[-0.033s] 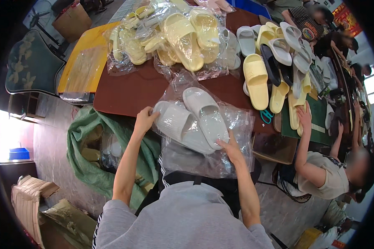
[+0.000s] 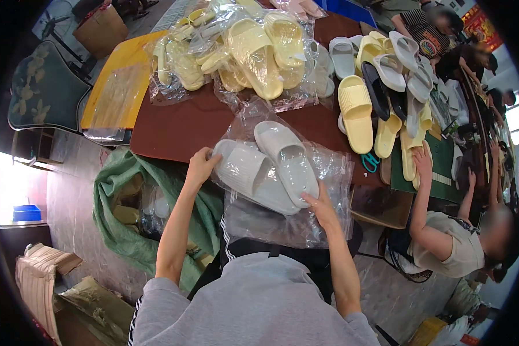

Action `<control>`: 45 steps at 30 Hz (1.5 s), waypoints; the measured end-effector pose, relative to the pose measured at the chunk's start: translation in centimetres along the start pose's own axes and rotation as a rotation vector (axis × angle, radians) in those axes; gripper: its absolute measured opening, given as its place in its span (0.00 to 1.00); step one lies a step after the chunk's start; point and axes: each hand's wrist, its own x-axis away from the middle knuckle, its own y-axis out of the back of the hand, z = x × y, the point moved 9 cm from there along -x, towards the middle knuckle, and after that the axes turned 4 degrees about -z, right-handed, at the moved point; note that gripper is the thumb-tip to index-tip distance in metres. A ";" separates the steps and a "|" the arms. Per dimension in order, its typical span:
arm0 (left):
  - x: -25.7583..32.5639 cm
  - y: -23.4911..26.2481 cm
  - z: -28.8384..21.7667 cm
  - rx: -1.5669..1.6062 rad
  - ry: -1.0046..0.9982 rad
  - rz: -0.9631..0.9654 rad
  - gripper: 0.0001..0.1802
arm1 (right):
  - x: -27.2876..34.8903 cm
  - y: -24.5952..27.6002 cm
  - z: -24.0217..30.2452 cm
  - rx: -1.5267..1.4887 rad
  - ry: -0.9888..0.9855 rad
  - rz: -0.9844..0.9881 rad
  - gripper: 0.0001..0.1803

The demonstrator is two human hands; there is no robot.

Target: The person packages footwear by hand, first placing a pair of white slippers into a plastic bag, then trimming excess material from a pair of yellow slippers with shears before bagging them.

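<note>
A pair of light grey slide slippers (image 2: 285, 158), with clear plastic (image 2: 288, 225) around and under them, lies across my lap at the table's near edge. One slipper partly overlaps the other, and both toes point away from me. My left hand (image 2: 202, 166) is closed on the left slipper's outer toe side, fingertips partly hidden. At the heel of the right slipper, my right hand (image 2: 322, 203) grips with the thumb on top and the other fingers mostly out of sight below.
Bagged yellow slippers (image 2: 254, 57) are heaped at the back of the brown table (image 2: 173, 127). Loose yellow, grey and black slippers (image 2: 356, 109) lie at the right, near teal scissors (image 2: 369, 162). A co-worker's hand (image 2: 422, 161) touches a yellow slipper. A green sack (image 2: 118, 196) stands at my left.
</note>
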 end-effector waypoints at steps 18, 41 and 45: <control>12.7 -3.7 -3.1 0.478 0.191 0.314 0.18 | 1.0 7.1 2.0 -0.227 0.069 -0.055 0.41; 7.2 -10.7 -5.4 -0.393 -0.461 0.094 0.32 | -1.1 10.1 0.6 -0.052 0.135 -0.102 0.30; 7.9 -12.1 -5.3 -0.466 -0.552 0.011 0.33 | 0.6 11.0 1.5 -0.068 0.116 -0.148 0.30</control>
